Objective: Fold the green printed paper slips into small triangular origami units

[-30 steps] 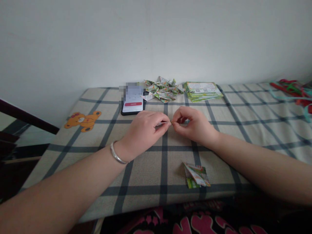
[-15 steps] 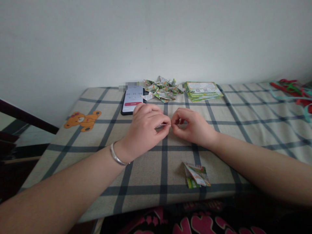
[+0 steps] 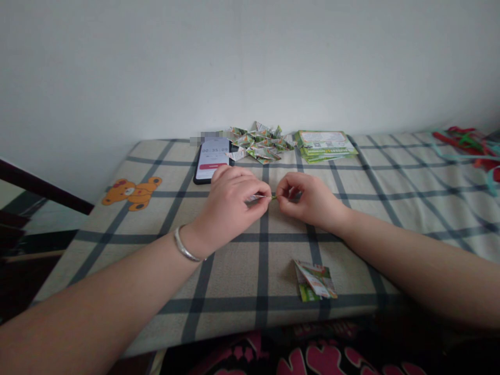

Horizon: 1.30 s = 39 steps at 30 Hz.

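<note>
Thumb and forefinger of my left hand (image 3: 237, 200) are pinched on a small folded piece of paper (image 3: 273, 197), seen almost edge-on. From the other side my right hand (image 3: 307, 199) pinches the same paper, a narrow gap parting the two sets of fingertips. Most of the paper is hidden by my fingers. Nearer to me, a folded paper piece (image 3: 315, 281) with green and white print lies on the checked cloth. Beyond my hands sits a pile of folded paper pieces (image 3: 263, 145), with a stack of green printed leaflets (image 3: 326, 146) to its right.
A phone (image 3: 213, 160) showing a running timer lies just beyond my left hand. An orange bear figure (image 3: 133, 192) is on the cloth (image 3: 230, 291) at left. Tangled red, green and pale blue strips (image 3: 471, 146) lie at far right. A white wall (image 3: 250, 62) rises behind the table.
My fingertips have drawn slightly apart, so a bit more of the paper shows between them. My left hand's outer fingers have lifted a little. The things on the cloth have stayed put.
</note>
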Each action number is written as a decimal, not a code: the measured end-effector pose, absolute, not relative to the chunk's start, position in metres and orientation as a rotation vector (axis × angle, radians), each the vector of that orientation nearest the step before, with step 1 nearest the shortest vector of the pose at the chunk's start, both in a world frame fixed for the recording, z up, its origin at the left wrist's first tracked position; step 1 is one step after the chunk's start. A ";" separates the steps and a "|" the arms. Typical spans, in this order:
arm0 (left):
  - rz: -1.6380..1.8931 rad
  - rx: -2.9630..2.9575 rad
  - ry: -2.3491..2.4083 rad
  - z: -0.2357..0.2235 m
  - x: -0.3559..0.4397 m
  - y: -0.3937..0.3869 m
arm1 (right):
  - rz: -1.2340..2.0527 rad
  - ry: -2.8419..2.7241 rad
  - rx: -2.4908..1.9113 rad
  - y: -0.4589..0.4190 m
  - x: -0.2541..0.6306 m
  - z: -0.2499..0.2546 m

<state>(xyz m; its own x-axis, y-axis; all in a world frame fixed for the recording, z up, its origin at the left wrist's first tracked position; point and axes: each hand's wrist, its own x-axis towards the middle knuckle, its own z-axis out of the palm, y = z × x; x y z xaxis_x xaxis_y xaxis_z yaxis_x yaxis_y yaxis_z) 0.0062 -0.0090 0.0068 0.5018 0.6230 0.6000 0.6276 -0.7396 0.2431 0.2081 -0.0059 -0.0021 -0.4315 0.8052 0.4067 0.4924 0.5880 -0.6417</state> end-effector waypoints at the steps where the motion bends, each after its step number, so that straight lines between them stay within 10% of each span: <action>1: -1.083 -2.714 -1.133 0.006 0.006 -0.009 | 0.578 -2.106 -1.028 -0.006 0.208 -0.002; 39: -0.970 -2.707 -1.247 -0.002 -0.003 -0.005 | 0.582 -1.864 -1.186 0.011 0.217 -0.010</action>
<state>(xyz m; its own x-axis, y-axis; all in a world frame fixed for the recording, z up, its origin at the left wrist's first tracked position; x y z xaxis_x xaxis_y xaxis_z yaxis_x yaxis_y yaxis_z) -0.0025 -0.0051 -0.0018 0.4921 0.6848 0.5375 0.6892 -0.6836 0.2401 0.2174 0.0111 -0.0098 -0.2090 0.8933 0.3979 0.5080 0.4468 -0.7364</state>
